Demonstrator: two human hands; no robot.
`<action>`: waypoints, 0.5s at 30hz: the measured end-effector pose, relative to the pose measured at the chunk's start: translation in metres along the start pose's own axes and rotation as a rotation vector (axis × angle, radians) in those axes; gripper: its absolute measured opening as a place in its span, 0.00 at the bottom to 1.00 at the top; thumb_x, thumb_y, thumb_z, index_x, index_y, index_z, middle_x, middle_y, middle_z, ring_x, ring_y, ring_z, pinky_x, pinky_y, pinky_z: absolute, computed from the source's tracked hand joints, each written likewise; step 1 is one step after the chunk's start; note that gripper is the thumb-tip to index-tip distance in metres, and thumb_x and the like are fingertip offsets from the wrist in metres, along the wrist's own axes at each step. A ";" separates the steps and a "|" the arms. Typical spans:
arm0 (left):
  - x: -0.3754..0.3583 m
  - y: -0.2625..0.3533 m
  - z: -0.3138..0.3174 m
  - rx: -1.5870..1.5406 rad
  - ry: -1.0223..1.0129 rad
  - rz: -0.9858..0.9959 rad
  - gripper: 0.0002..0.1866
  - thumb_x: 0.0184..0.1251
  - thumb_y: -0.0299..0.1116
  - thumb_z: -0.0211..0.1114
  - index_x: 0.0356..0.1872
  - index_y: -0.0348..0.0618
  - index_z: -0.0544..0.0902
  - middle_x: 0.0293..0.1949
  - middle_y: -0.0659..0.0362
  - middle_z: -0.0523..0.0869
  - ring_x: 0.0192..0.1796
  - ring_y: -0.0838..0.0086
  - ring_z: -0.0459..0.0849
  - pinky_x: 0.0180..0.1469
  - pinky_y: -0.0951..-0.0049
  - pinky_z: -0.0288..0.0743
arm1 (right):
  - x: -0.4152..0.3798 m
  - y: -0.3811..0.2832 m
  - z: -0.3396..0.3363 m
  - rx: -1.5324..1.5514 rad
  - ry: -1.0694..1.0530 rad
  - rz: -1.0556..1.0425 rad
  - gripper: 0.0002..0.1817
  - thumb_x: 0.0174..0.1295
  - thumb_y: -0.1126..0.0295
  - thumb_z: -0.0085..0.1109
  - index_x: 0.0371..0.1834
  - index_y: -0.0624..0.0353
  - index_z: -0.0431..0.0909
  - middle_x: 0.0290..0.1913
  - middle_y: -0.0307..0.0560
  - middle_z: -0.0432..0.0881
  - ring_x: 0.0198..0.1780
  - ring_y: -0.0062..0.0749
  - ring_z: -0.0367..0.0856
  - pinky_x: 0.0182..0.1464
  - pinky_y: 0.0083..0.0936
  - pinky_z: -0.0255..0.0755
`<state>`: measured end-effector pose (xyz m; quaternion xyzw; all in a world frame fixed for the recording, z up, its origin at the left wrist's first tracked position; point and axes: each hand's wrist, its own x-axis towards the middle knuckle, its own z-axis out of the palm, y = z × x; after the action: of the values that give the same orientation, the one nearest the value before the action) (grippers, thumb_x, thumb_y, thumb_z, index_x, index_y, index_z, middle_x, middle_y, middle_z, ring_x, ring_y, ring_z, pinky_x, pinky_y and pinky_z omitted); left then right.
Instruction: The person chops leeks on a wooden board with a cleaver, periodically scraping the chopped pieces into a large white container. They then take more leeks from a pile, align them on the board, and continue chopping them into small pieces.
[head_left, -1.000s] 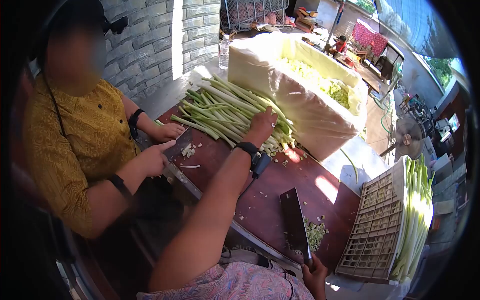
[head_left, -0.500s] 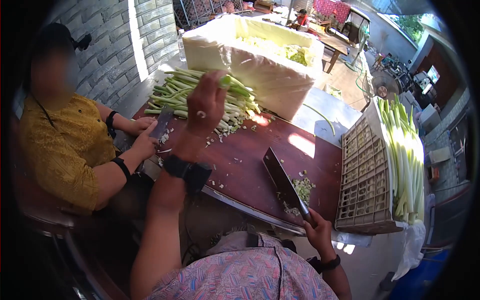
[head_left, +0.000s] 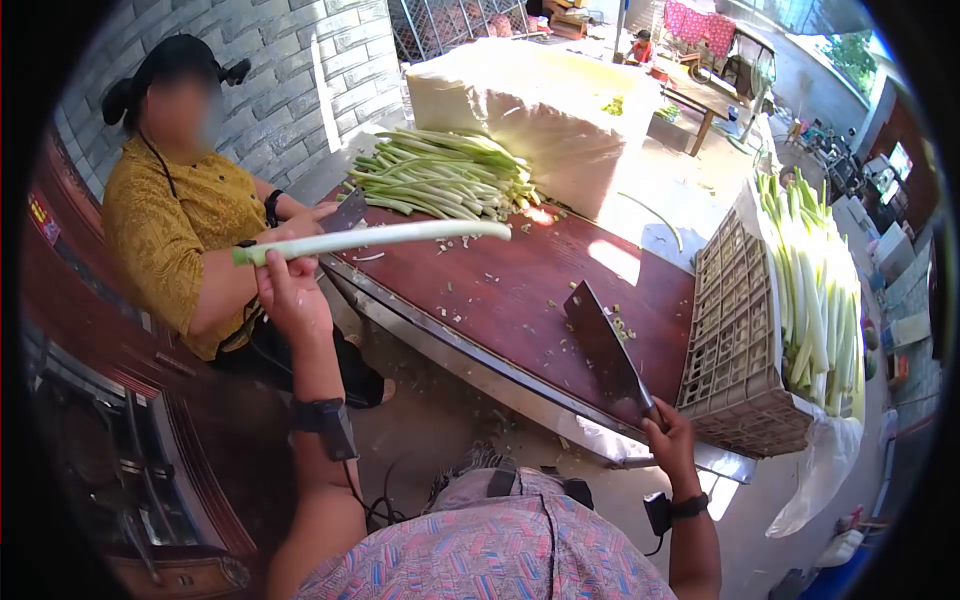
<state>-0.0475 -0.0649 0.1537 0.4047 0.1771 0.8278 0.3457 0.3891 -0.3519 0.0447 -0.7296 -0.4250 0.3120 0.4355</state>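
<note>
My left hand [head_left: 296,300] holds up a long white scallion stalk [head_left: 390,236] near its green end, in front of the co-worker. The stalk points right, above the near left edge of the dark red table [head_left: 470,290]. My right hand [head_left: 672,440] grips the handle of a wide cleaver [head_left: 606,343], whose blade is over the table's right part. Small chopped bits [head_left: 622,328] lie beside the blade. A pile of scallions [head_left: 440,175] rests at the back left of the table.
A co-worker in a yellow shirt [head_left: 165,235] sits at the left, with a blade [head_left: 347,213] at the hands. A large white foam box [head_left: 540,130] stands behind the pile. At the right is a plastic crate [head_left: 735,330] with upright scallions [head_left: 815,290].
My left hand has moved left and down from over the pile, and the stalk now shows lengthwise. The cleaver remains in my right hand. The view has shifted, and fewer chopped bits show by the blade.
</note>
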 end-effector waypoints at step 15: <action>-0.096 -0.083 -0.074 -0.028 0.301 -0.810 0.12 0.77 0.40 0.57 0.49 0.43 0.77 0.40 0.58 0.82 0.25 0.81 0.71 0.34 0.77 0.68 | -0.056 0.011 -0.009 0.220 0.072 0.090 0.22 0.60 0.75 0.65 0.60 0.57 0.80 0.25 0.31 0.76 0.22 0.12 0.70 0.24 0.16 0.66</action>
<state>-0.0292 -0.0767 0.0090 0.1726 0.3589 0.6773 0.6186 0.3761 -0.4079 0.0434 -0.7064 -0.3391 0.3498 0.5135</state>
